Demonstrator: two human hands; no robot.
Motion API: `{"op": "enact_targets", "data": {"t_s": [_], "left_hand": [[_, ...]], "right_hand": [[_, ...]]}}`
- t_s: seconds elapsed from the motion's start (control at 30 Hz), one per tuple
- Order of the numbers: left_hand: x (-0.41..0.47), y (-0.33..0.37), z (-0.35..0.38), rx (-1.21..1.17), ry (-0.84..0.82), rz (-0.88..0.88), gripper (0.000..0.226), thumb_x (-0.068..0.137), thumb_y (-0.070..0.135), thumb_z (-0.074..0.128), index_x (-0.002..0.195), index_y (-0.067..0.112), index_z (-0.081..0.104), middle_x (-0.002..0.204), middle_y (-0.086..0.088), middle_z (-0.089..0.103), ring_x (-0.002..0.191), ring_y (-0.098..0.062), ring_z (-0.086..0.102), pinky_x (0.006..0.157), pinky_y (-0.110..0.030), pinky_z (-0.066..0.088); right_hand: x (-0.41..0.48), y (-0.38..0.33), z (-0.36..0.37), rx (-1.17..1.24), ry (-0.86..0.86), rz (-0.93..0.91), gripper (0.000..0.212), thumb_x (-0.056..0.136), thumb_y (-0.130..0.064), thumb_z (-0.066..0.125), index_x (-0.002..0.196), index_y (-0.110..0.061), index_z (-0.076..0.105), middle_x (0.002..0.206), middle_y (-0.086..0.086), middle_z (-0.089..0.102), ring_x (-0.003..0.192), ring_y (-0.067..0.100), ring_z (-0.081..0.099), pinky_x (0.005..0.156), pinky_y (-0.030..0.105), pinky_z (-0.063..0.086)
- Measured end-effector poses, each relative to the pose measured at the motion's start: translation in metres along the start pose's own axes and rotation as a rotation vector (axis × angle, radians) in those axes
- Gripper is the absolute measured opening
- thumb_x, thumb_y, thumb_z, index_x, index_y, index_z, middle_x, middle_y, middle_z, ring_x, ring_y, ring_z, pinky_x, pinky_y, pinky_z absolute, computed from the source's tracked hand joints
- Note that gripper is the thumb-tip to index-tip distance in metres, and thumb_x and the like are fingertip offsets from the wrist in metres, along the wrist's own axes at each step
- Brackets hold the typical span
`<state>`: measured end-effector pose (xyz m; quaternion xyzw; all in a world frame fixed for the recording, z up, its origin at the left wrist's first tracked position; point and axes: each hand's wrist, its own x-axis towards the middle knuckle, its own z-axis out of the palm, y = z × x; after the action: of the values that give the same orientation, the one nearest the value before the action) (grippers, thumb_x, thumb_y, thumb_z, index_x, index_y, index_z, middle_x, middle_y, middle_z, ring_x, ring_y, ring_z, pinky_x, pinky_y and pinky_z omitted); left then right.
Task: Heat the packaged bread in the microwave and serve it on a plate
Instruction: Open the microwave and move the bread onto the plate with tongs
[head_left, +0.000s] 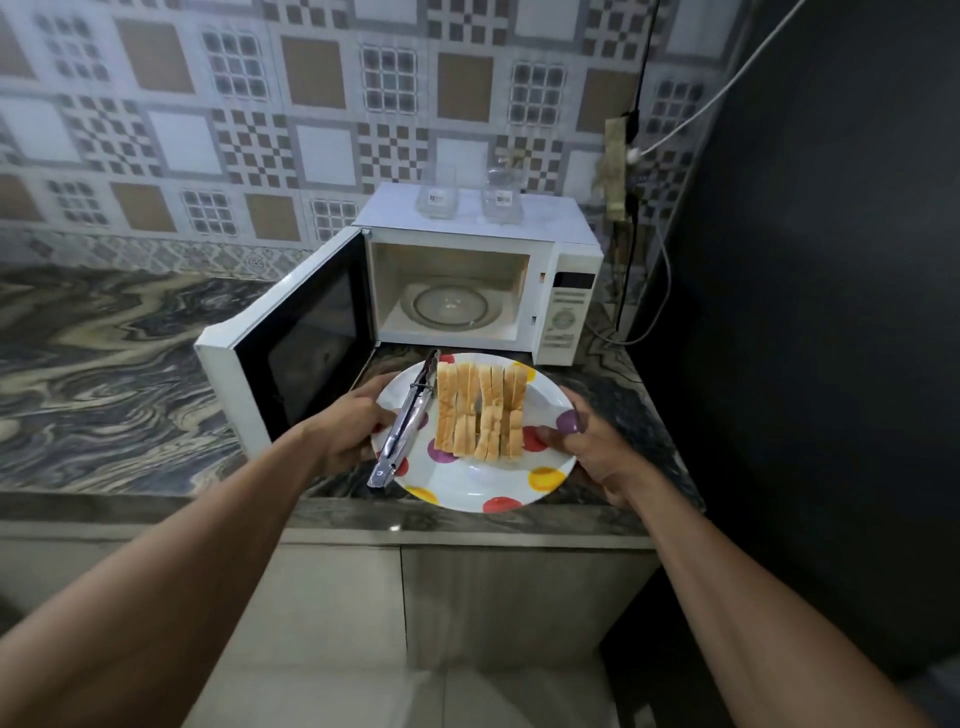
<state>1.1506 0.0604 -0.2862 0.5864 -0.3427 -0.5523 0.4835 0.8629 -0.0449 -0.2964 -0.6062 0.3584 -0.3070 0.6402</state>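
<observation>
A white plate (467, 486) with coloured dots is held over the counter's front edge, just in front of the microwave. Several bread slices (480, 410) stand side by side across its middle. Metal tongs (402, 423) lie on the plate's left side. My left hand (348, 423) grips the plate's left rim, and my right hand (587, 449) grips the right rim. The white microwave (566, 291) stands behind with its door (291, 338) swung open to the left. Its cavity holds only the glass turntable (452, 306).
Two clear glass containers (436, 195) (501, 197) sit on top of the microwave. The marbled counter (104, 364) stretches left. A dark wall (831, 312) stands close on the right, with cables and a socket (621, 166) behind the microwave. Cabinet fronts (493, 597) lie below the counter.
</observation>
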Motion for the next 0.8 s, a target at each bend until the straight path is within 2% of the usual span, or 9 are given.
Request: {"op": "enact_targets", "data": {"t_s": [0.13,0.27,0.3,0.43,0.53,0.67,0.8], "left_hand": [[-0.038,-0.005,0.010,-0.007,-0.003,-0.024,0.072,0.089,-0.015,0.045,0.143,0.032,0.047,0.124,-0.020,0.068,0.097,-0.037,0.068,0.060,-0.040,0.062],[-0.078,-0.008,0.019,-0.010,0.033,-0.025,0.077,0.088,-0.018,0.044,0.145,0.034,0.045,0.117,-0.015,0.070,0.074,-0.023,0.071,0.050,-0.031,0.060],[-0.088,-0.009,0.020,-0.012,0.037,-0.022,0.076,0.088,-0.019,0.044,0.143,0.033,0.047,0.117,-0.016,0.070,0.075,-0.023,0.071,0.050,-0.031,0.060],[-0.123,-0.018,0.017,-0.070,0.047,-0.007,0.077,0.084,-0.022,0.044,0.139,0.030,0.054,0.128,-0.020,0.065,0.105,-0.035,0.067,0.062,-0.042,0.062],[-0.151,-0.020,0.012,-0.070,0.089,-0.002,0.073,0.086,-0.020,0.046,0.138,0.030,0.055,0.128,-0.021,0.065,0.097,-0.036,0.067,0.062,-0.043,0.062],[-0.189,-0.023,0.002,-0.092,0.096,0.042,0.069,0.084,-0.018,0.051,0.135,0.028,0.058,0.132,-0.022,0.062,0.111,-0.039,0.060,0.067,-0.043,0.061],[-0.229,-0.024,-0.011,-0.134,0.163,0.077,0.066,0.084,-0.019,0.050,0.135,0.024,0.057,0.132,-0.023,0.062,0.112,-0.036,0.059,0.065,-0.040,0.061]], "right_hand": [[-0.030,-0.006,-0.003,-0.019,-0.061,0.018,0.065,0.085,0.003,0.071,0.141,-0.016,0.044,0.123,0.009,0.066,0.101,0.018,0.067,0.074,0.026,0.059],[-0.053,-0.009,-0.003,-0.059,-0.151,0.018,0.076,0.078,-0.010,0.082,0.144,-0.019,0.044,0.128,0.010,0.066,0.112,0.025,0.066,0.083,0.034,0.058],[-0.059,-0.011,-0.002,-0.065,-0.180,0.020,0.078,0.077,-0.013,0.082,0.144,-0.020,0.043,0.127,0.009,0.066,0.113,0.026,0.066,0.085,0.036,0.058],[-0.081,-0.022,0.010,-0.072,-0.274,0.026,0.062,0.084,-0.005,0.074,0.136,-0.023,0.045,0.118,0.002,0.069,0.100,0.014,0.071,0.077,0.028,0.057],[-0.089,-0.026,0.023,-0.069,-0.335,0.019,0.077,0.075,-0.009,0.083,0.141,-0.018,0.043,0.118,0.005,0.070,0.102,0.021,0.071,0.075,0.030,0.057],[-0.098,-0.028,0.046,-0.052,-0.384,0.041,0.069,0.084,-0.005,0.074,0.142,-0.023,0.042,0.118,0.011,0.068,0.090,0.022,0.071,0.052,0.025,0.054],[-0.102,-0.031,0.077,-0.048,-0.473,0.046,0.078,0.075,-0.017,0.085,0.141,-0.030,0.043,0.123,0.010,0.066,0.092,0.026,0.067,0.055,0.030,0.047]]}}
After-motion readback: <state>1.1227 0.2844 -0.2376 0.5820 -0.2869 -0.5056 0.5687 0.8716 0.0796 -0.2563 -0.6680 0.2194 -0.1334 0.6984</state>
